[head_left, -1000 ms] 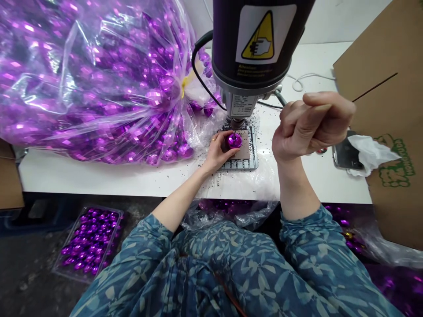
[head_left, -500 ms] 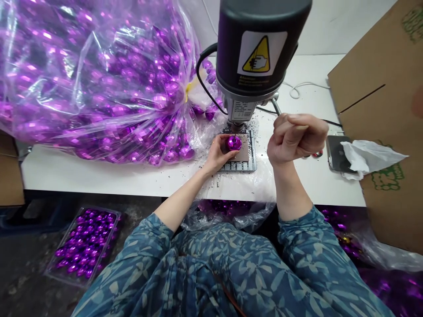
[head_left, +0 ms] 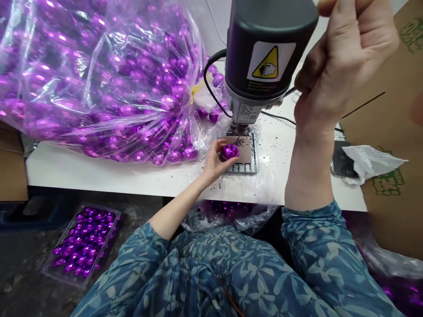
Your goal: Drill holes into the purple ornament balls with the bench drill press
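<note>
Between the thumb and fingers of my left hand (head_left: 215, 162) is a shiny purple faceted ball (head_left: 230, 152), held over the left part of a flat board (head_left: 245, 152) on the base of a drill press (head_left: 271, 48). The drill's chuck (head_left: 242, 128) is above and a little right of the ball, apart from it. High at the right, beside the black motor housing, my right hand (head_left: 346, 57) is closed in a fist around the press lever. The lever itself is hidden behind the hand and housing in this view.
A large clear bag of purple balls (head_left: 125, 88) fills the table's left. Below are a clear tray of balls (head_left: 82, 242) and an open plastic bag (head_left: 228, 209) at the table edge. Right are a phone (head_left: 343, 162), tissue (head_left: 372, 162) and cardboard box (head_left: 380, 101). Dark shavings litter the table.
My right hand has swung up and to the right with the lever. My left hand has drawn the purple ball slightly left and toward me, out from under the chuck.
</note>
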Motion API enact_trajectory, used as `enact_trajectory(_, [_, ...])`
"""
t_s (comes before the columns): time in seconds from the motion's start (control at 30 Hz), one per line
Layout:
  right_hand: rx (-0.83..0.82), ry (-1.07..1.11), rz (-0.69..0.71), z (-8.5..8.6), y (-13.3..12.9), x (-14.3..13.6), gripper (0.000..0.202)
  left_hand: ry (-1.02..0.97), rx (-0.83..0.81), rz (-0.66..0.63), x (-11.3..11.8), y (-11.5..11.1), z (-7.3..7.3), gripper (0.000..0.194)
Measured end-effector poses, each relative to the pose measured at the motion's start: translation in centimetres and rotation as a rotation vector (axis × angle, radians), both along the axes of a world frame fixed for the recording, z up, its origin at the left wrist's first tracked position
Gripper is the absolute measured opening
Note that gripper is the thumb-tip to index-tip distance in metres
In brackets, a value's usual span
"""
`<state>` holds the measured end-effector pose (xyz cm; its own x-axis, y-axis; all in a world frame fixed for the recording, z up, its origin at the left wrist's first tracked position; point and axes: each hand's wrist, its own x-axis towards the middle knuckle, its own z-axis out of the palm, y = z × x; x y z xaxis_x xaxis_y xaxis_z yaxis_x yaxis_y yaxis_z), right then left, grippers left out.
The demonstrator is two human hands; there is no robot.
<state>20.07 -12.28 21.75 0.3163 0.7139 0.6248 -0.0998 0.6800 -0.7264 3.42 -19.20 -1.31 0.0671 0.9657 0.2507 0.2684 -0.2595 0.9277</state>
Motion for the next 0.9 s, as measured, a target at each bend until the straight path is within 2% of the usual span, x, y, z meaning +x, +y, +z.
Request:
enact_trajectory(0.07, [0.031,0.000,0.003,-0.1,0.2,0.1,0.032,0.116,-0.040,-0.214,-1.5,-2.9,2.3,0.050])
enact_trajectory(0.17, [0.103,0.006,0.005,-0.8,0.7,0.2,0.024,0.290,-0.111,-0.615,-4.1,-6.2,5.3,0.051])
enact_trajectory(0.23, [0.176,0.039,-0.006,-1.2,1.1,0.2,0.030,0.320,-0.130,-0.707,-5.4,-6.3,6.5,0.049])
enact_trajectory(0.27, [0.207,0.054,-0.010,-1.4,1.3,0.2,0.035,0.301,-0.124,-0.673,-6.0,-5.5,6.8,0.041])
enact_trajectory(0.3, [0.230,0.069,-0.010,-1.4,1.4,0.2,0.039,0.271,-0.105,-0.585,-6.4,-4.2,6.8,0.032])
enact_trajectory(0.37, [0.235,0.089,0.001,-1.5,1.5,0.1,0.039,0.221,-0.030,-0.283,-6.9,-0.1,6.4,0.021])
enact_trajectory(0.43, [0.209,0.100,0.001,-1.4,1.5,0.1,0.026,0.253,0.056,0.020,-6.8,5.1,5.3,0.021])
enact_trajectory(0.5, [0.200,0.106,-0.021,-1.4,1.3,0.1,0.023,0.360,0.049,0.127,-6.2,10.1,4.1,0.022])
enact_trajectory(0.6, [0.205,0.099,-0.043,-1.4,1.2,0.1,0.026,0.456,-0.008,0.123,-4.8,15.2,2.5,0.044])
enact_trajectory(0.67, [0.209,0.094,-0.042,-1.5,1.2,0.1,0.024,0.480,-0.015,0.098,-4.1,16.7,1.8,0.055])
enact_trajectory(0.73, [0.214,0.086,-0.050,-1.5,1.2,0.1,0.024,0.480,-0.011,0.082,-3.8,17.0,1.5,0.055])
enact_trajectory(0.83, [0.221,0.070,-0.073,-1.4,1.2,0.1,0.027,0.391,-0.019,0.111,-4.2,16.1,1.7,0.044])
enact_trajectory(0.9, [0.220,0.058,-0.072,-1.3,1.1,0.0,0.029,0.224,-0.021,0.115,-4.9,14.5,2.2,0.041])
